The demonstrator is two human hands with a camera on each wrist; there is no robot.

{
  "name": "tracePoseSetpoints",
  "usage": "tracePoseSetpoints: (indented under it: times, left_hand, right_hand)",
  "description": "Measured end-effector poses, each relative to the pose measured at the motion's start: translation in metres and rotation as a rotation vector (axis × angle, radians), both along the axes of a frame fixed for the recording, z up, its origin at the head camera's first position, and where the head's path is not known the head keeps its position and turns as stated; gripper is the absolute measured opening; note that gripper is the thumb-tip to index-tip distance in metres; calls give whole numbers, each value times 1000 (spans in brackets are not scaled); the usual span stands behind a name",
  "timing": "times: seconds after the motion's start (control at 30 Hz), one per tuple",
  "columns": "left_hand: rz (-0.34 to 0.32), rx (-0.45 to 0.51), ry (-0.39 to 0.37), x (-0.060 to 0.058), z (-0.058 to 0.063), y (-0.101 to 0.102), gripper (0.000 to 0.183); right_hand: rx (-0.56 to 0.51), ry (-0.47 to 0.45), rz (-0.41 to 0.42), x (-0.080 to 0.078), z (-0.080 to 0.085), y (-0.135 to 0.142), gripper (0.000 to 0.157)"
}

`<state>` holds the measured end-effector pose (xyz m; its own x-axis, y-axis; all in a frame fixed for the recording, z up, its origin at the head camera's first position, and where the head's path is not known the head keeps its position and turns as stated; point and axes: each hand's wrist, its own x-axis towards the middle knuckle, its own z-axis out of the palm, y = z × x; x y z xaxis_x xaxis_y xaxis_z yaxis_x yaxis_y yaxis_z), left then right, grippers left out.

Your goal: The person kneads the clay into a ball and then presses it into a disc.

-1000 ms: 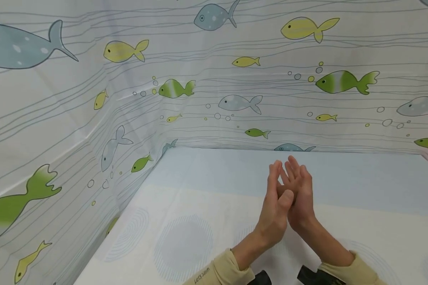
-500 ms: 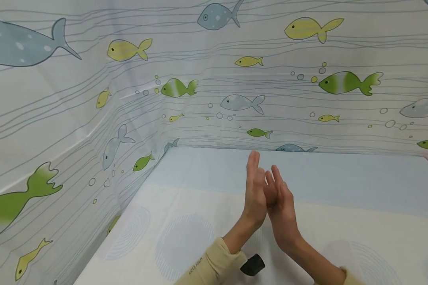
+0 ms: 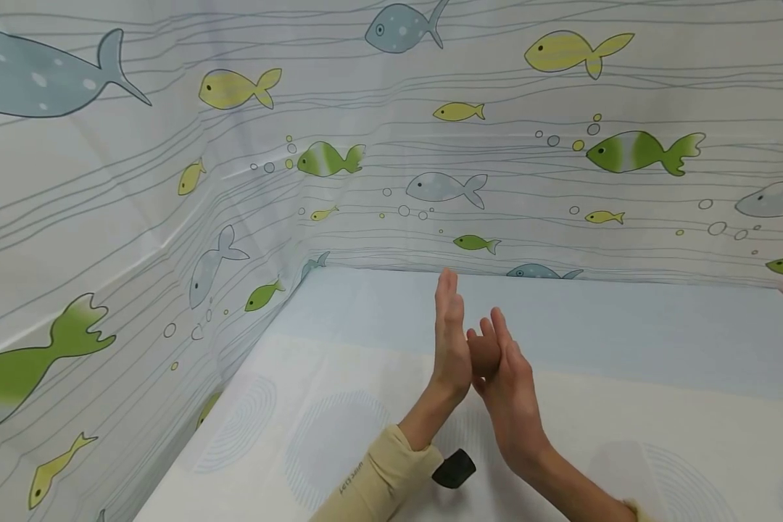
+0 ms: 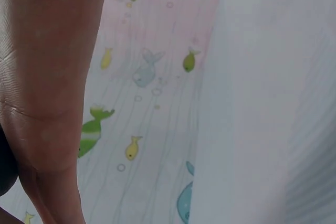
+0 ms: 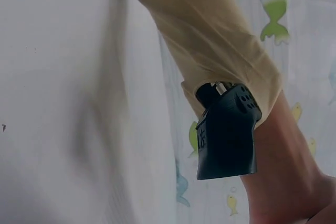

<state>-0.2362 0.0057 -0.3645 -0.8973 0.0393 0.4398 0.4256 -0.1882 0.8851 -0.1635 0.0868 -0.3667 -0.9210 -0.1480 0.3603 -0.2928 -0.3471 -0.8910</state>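
Note:
In the head view, my left hand (image 3: 452, 341) stands upright with its fingers straight and close together. My right hand (image 3: 514, 380) faces it palm to palm, a little lower, its fingers pointing up. Between the palms shows a rounded brown shape (image 3: 485, 355); I cannot tell if it is a lump of something or a shaded part of the right hand. The palm surfaces are mostly hidden. A bare forearm (image 4: 50, 77) fills the left side of the left wrist view. The right wrist view shows a beige sleeve (image 5: 215, 30) and the bare wrist (image 5: 281, 150) of the other arm.
Below the hands spreads a white and pale blue tabletop (image 3: 339, 348) with printed circles. A fish-patterned curtain (image 3: 378, 130) borders its back and left sides. A black wrist camera (image 3: 454, 469) sits at the left cuff.
Both hands have shifted left together. The left hand has slid up past the right, its fingers straightening upward, and the left thumb no longer shows in front. The right sleeve has mostly left the view.

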Motion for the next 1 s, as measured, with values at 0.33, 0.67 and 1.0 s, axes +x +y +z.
tracePoseSetpoints:
  times: [0.33,0.67,1.0]
  left_hand:
    - [-89,-36,-15,1,-8,3,66]
    - [-235,-128,32,17,-17,22,71]
    - [-340,-218,48,42,-12,36,70]
  right_hand:
    - [30,-17,-24,1,8,5,63]
    - [-53,-131,-103,-13,12,23,67]
    - [-257,-172,-131,-28,19,47,66]
